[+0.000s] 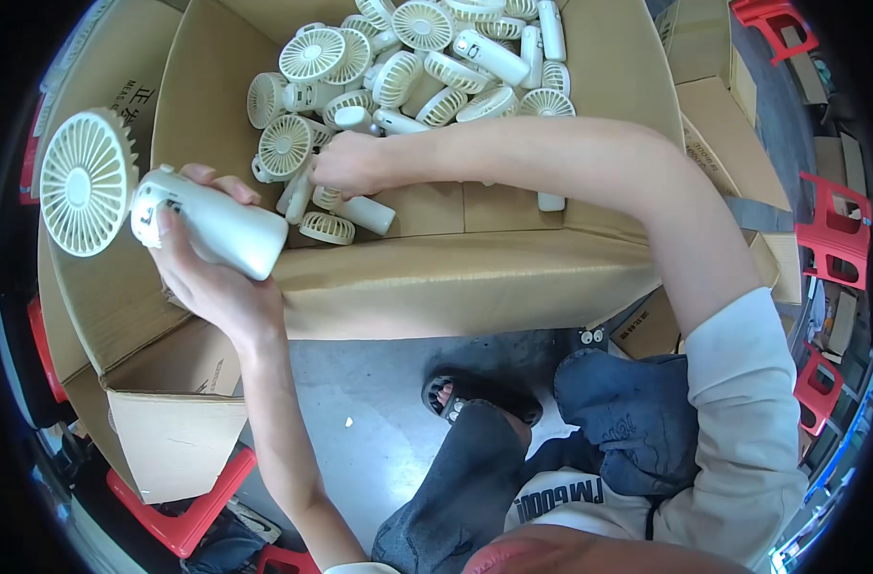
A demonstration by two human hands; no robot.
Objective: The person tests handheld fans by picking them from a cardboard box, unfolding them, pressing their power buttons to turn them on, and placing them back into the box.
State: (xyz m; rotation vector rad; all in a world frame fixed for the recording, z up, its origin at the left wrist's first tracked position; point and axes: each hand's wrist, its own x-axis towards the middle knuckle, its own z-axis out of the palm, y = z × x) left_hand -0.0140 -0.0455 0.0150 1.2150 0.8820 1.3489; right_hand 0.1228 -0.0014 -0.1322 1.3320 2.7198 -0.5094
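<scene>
Lying heaped in the cardboard box (609, 67), white fans (398, 78)

— From where does the view look, please?
— From a head-worn camera, which faces forward and steeply down, across the near edge of the cardboard box (456, 297) into its inside
— And is it near?
— Quite near: the box is cut by the view's top, and below its near edge one sees the floor (341, 373) and the wearer's own legs (446, 488)
</scene>
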